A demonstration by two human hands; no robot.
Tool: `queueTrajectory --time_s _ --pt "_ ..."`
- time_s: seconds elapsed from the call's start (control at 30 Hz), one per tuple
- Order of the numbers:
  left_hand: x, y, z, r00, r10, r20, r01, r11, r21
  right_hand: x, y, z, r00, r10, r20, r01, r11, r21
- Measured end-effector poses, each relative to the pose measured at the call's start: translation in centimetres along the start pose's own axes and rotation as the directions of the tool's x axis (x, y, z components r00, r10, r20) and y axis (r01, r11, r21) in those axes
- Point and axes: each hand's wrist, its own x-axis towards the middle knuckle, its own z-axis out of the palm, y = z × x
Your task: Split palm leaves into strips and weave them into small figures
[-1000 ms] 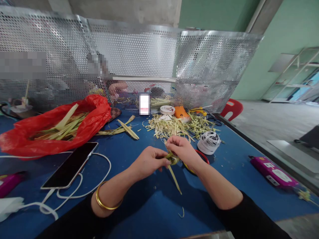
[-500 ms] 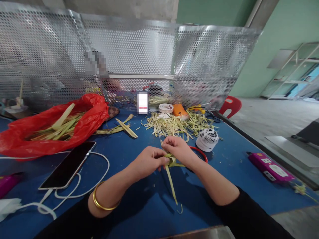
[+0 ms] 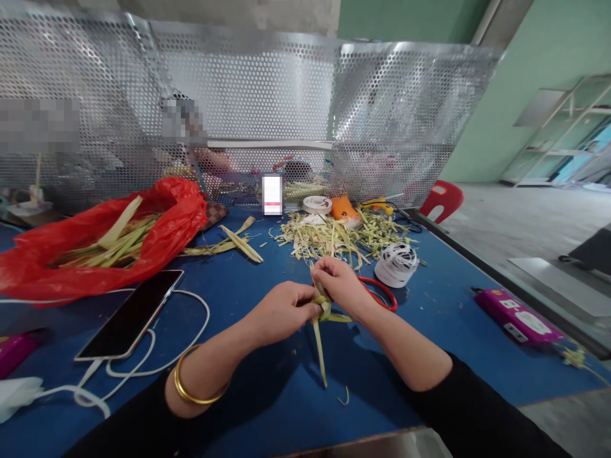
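The blue table stands before a perforated screen, near a green wall. Over the table, the knotted leaf piece looks pale green, narrow strips pointing outward; the left hand pinches it, the right hand grips its upper strip. Leaf scraps lie beyond; the right wrist partly hides a red loop

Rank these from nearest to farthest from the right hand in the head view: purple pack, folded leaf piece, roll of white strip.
From the right hand:
1. Folded leaf piece: between the two hands, at the fingers.
2. Roll of white strip: just beyond, to the right.
3. Purple pack: far right, near the table's edge.
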Motion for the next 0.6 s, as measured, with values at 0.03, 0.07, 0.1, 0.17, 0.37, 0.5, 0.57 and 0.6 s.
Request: queueTrajectory --time_s 0.03,0.07,0.1,0.17,0.37,0.5,0.57,0.6 --pt "0.0 0.1 0.0 0.999 -0.008 -0.042 0.008 1.000 -0.001 0.0 -0.2 -0.1 0.999 0.032 0.027 -0.034 0.998 0.054" --pt "0.0 0.1 0.0 0.996 -0.020 -0.085 0.018 1.000 -0.018 -0.1 -0.4 -0.2 0.996 0.054 0.068 -0.061 0.992 0.106" --pt "0.0 0.1 0.1 0.992 -0.036 -0.121 0.031 0.998 -0.048 -0.1 -0.6 -0.3 0.991 0.063 0.121 -0.082 0.984 0.160" --pt "0.1 0.1 0.2 0.984 -0.063 -0.168 0.044 0.993 -0.113 -0.2 -0.9 -0.6 0.973 0.078 0.215 -0.138 0.950 0.279" --pt "-0.3 0.2 0.1 0.952 0.056 -0.301 -0.028 0.995 0.098 0.2 -0.2 -0.8 0.927 0.244 0.284 -0.331 0.888 0.318" --pt "-0.5 0.6 0.1 0.969 0.101 -0.226 -0.075 0.990 0.118 0.5 0.6 -0.7 0.919 0.262 0.294 -0.345 0.895 0.281" --pt "-0.4 0.6 0.3 0.981 0.099 -0.164 -0.090 0.994 0.066 0.6 0.6 -0.8 0.932 0.248 0.265 -0.322 0.902 0.288" --pt "-0.4 0.5 0.4 0.987 0.095 -0.127 -0.092 0.995 0.035 0.7 0.6 -0.8 0.941 0.234 0.243 -0.302 0.906 0.296"
